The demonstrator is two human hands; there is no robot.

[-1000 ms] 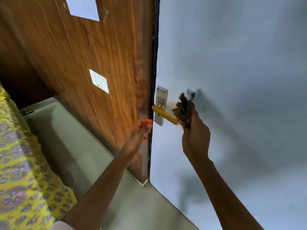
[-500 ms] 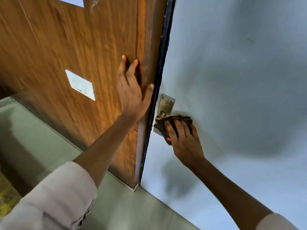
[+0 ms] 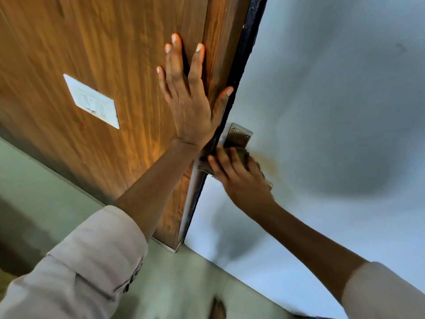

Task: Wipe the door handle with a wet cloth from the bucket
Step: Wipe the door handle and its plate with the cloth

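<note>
My right hand point(image 3: 239, 178) presses a dark brown cloth point(image 3: 243, 156) over the door handle, which is hidden under the cloth and my fingers. Only the top of the handle's metal backplate point(image 3: 239, 135) shows, screwed to the pale blue door point(image 3: 333, 111). My left hand point(image 3: 190, 97) lies flat, fingers spread, on the wooden panel point(image 3: 92, 54) beside the door's dark edge point(image 3: 243, 61), thumb reaching toward that edge. A brownish smear point(image 3: 270, 163) marks the door just right of the cloth. No bucket is in view.
A white switch plate point(image 3: 92, 101) sits on the wooden panel to the left. The greenish floor point(image 3: 184, 284) runs below the door. A foot point(image 3: 217, 309) shows at the bottom edge.
A second ago my left hand was low at the door's edge; it has risen and lies flat on the wood. My right hand moved the cloth from the lever's end onto the handle's base.
</note>
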